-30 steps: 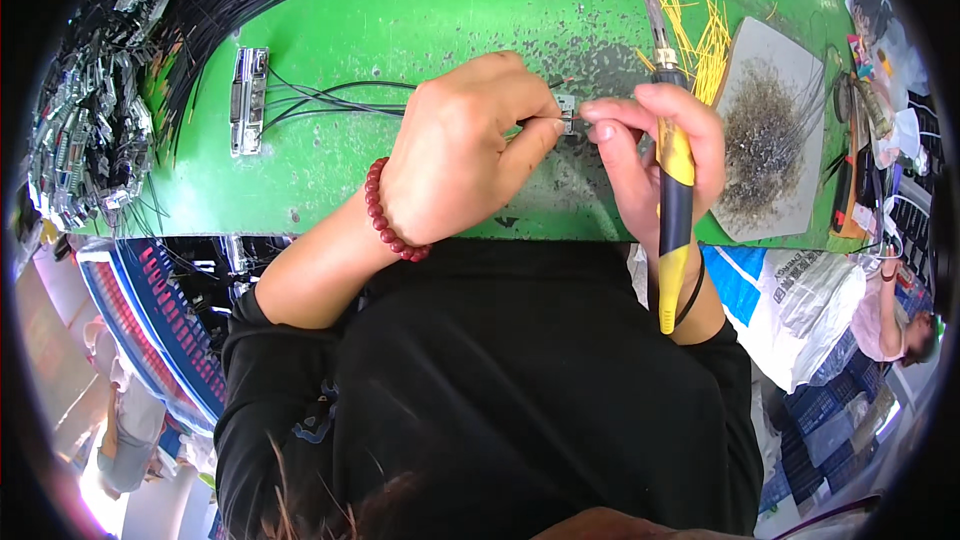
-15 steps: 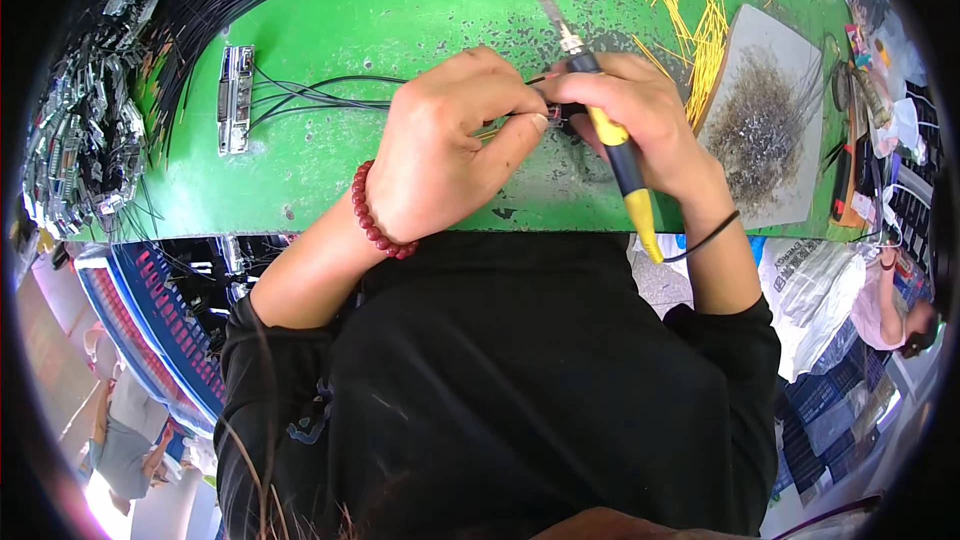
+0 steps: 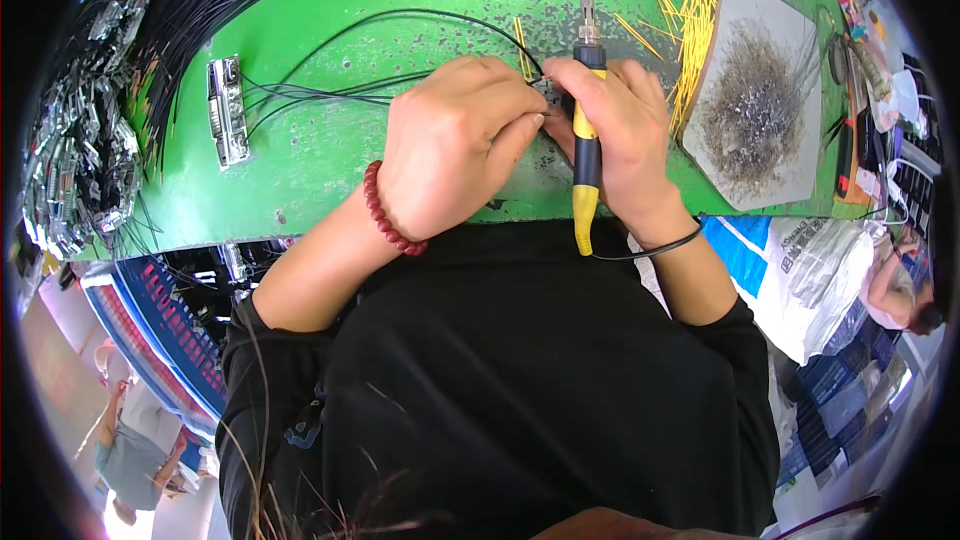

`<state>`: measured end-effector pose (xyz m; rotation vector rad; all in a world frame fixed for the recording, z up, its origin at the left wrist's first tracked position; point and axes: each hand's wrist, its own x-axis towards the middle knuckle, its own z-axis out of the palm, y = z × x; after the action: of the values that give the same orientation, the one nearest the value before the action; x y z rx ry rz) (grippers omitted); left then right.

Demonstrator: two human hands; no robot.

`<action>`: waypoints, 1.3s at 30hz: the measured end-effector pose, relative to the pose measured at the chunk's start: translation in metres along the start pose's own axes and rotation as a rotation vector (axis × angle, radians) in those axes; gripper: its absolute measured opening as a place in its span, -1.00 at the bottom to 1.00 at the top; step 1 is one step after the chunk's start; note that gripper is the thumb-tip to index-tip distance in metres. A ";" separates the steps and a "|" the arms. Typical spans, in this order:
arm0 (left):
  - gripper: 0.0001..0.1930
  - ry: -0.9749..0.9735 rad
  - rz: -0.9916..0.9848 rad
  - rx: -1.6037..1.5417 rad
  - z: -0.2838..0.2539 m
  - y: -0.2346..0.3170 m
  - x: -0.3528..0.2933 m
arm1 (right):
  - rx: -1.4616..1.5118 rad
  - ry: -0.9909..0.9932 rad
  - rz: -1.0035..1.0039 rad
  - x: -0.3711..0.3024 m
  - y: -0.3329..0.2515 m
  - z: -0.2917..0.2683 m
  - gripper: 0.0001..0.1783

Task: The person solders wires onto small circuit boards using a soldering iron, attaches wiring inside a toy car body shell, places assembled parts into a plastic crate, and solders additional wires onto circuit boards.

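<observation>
My left hand [image 3: 463, 140] is closed, pinching thin black wires [image 3: 330, 95] near their ends. Leftward, these wires run to a shiny metal and clear part [image 3: 228, 112] lying on the green table. My right hand [image 3: 622, 135] holds a yellow and black soldering iron [image 3: 586, 130], its metal tip pointing away from me and its cord hanging by my wrist. The thumb and fingers of that hand also meet at a wire end beside my left fingertips. What exactly lies between the fingertips is mostly hidden. Two thin yellow tubes [image 3: 521, 45] lie just beyond them.
Loose yellow tubes [image 3: 690, 30] lie at the far right beside a grey board [image 3: 728, 25] with dark residue. Black wires [image 3: 200, 10] and a heap of shiny parts [image 3: 75, 140] fill the left. A blue basket [image 3: 170, 305] stands below the table edge; other people are in the background.
The soldering iron has swung from slanting left to nearly upright. One black wire now arches above the others toward my fingertips. The metal part has shifted slightly.
</observation>
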<state>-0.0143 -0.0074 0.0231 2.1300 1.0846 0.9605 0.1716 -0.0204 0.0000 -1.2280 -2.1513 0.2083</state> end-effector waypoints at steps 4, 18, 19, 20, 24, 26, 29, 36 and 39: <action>-0.93 -0.060 0.016 0.009 0.017 -0.010 0.003 | 0.058 0.041 0.063 -0.003 -0.001 -0.001 -0.54; -0.90 -0.162 -0.097 0.008 0.015 -0.004 0.011 | 0.411 0.798 0.722 -0.130 0.081 -0.135 -0.60; -0.90 -0.166 -0.097 0.011 0.015 -0.003 0.011 | 0.363 0.839 0.734 -0.132 0.090 -0.137 -0.63; -0.90 -0.160 -0.106 0.018 0.015 -0.003 0.011 | 0.316 0.879 0.746 -0.134 0.095 -0.138 -0.65; -0.91 -0.150 -0.142 0.045 0.017 0.001 0.011 | 0.360 0.915 0.714 -0.142 0.101 -0.136 -0.87; -0.92 -0.157 -0.156 0.051 0.018 0.003 0.012 | 0.371 0.920 0.705 -0.144 0.104 -0.134 -0.90; -0.92 -0.159 -0.180 0.053 0.018 0.004 0.013 | 0.424 0.934 0.726 -0.142 0.106 -0.131 -0.89; -0.91 -0.162 -0.148 0.070 0.016 0.001 0.011 | 0.442 0.986 0.694 -0.142 0.104 -0.131 -0.89; -0.90 -0.162 -0.150 0.072 0.015 -0.001 0.008 | 0.441 0.970 0.735 -0.140 0.108 -0.124 -0.90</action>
<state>0.0001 -0.0028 0.0163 2.1080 1.1928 0.6768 0.3733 -0.0972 -0.0131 -1.3907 -0.7394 0.2910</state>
